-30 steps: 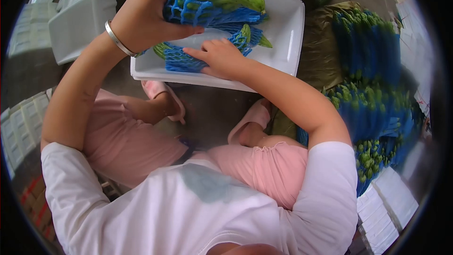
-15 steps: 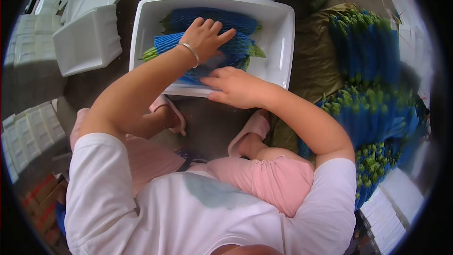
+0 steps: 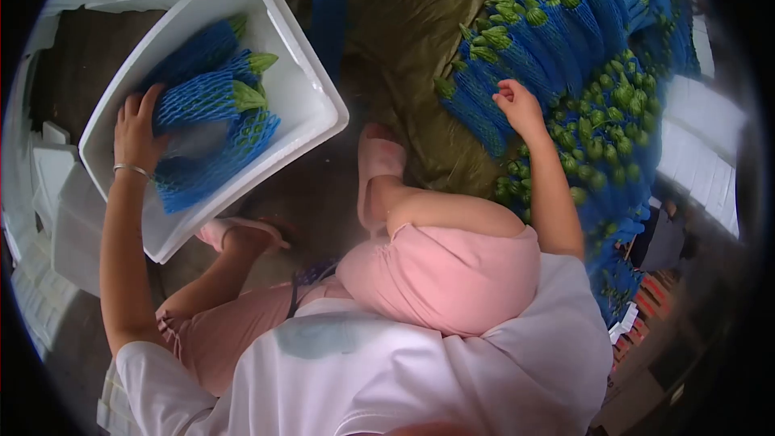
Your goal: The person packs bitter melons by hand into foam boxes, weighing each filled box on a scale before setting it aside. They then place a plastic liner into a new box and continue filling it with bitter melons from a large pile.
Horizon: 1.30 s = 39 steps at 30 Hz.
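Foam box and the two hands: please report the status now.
Left hand flat on netted gourds inside foam box. Right hand open, reaching onto gourd pile. Nothing held. Nothing blocking.

The person wore a white short-sleeved T-shirt (image 3: 387,371), which filled the frame around 6 o'clock and showed a faint grey patch near the chest. Pink trousers (image 3: 440,274), rolled at the knee, sat just above it. Pink slippers (image 3: 378,163) covered both feet near the centre. A thin silver bangle (image 3: 131,168) circled the left wrist at 9 o'clock. Both arms were bare below the sleeves.
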### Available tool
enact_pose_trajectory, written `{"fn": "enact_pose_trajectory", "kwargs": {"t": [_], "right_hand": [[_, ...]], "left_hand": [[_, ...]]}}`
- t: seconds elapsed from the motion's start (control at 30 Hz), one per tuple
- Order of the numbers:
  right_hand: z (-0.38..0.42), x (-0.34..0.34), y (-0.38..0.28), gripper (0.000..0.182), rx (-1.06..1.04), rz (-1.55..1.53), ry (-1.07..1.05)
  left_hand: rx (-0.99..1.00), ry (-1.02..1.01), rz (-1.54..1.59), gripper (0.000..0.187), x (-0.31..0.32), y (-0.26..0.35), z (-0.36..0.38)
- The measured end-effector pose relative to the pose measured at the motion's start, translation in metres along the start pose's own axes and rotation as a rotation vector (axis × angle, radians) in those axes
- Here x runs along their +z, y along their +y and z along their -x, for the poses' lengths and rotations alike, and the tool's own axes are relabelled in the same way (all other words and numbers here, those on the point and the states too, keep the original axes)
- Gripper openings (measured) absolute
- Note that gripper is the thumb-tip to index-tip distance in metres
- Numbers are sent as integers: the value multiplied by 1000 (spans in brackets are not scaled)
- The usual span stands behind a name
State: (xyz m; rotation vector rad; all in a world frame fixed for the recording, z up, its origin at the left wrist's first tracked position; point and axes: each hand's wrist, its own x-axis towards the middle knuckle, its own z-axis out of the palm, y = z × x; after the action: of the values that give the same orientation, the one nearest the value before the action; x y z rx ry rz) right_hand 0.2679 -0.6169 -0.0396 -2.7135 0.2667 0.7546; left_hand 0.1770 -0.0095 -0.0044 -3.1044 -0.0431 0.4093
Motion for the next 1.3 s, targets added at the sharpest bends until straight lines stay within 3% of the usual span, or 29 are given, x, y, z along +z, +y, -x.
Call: {"fn": "enact_pose_trajectory", "kwargs": {"t": [0.1, 0.17, 0.27, 0.33, 0.43, 0.53, 0.6, 0.67, 0.73, 0.77, 0.83, 0.87, 0.97, 1.0, 1.07, 1.17, 1.23, 1.3], "right_hand": [[6, 61, 54, 58, 5, 247, -121], [10, 97, 73, 71, 4, 492, 78], [20, 131, 65, 81, -106, 545, 243], [19, 149, 68, 81, -59, 491, 298], [26, 167, 78, 75, -166, 195, 353], [10, 153, 89, 72, -198, 346, 365], [-12, 133, 74, 68, -105, 488, 164], [-15, 119, 79, 70, -153, 351, 80], [-13, 101, 75, 71, -161, 104, 149], [-13, 85, 67, 70, -176, -146, 70], [15, 19, -7, 65, -306, -638, -95], [33, -11, -54, 64, -427, -715, -138], [74, -73, -202, 68, -861, -420, -247], [86, -78, -250, 65, -1084, -178, -140], [97, -54, -328, 56, -1367, 2, -98], [91, 29, -409, 61, -1560, 323, -34], [79, 92, -432, 52, -1642, 454, 83], [77, 107, -422, 42, -1702, 416, 4]], "left_hand": [[-2, 136, 88, 72, 22, 13, 26], [5, 167, 101, 73, 37, 20, 46], [-24, 157, 134, 74, 42, 19, 54], [-3, 128, 129, 74, 38, 23, 59], [21, 49, 149, 73, 15, 38, 79], [10, -28, 201, 71, -8, 46, 84], [1, -53, 224, 68, -10, 43, 85], [-15, -74, 243, 67, -14, 41, 89], [-12, -80, 274, 65, -13, 33, 88], [40, -42, 231, 64, -10, 28, 87], [96, 25, 179, 61, 4, 18, 82], [86, 39, 184, 61, 1, 20, 82], [-31, -140, 284, 64, -8, 30, 74], [-33, -126, 289, 64, -8, 31, 77], [24, -116, 272, 70, -12, 31, 83], [47, -139, 187, 88, -15, 36, 93], [40, -147, 216, 91, -23, 41, 95], [50, -165, 253, 90, -24, 37, 95]]}}
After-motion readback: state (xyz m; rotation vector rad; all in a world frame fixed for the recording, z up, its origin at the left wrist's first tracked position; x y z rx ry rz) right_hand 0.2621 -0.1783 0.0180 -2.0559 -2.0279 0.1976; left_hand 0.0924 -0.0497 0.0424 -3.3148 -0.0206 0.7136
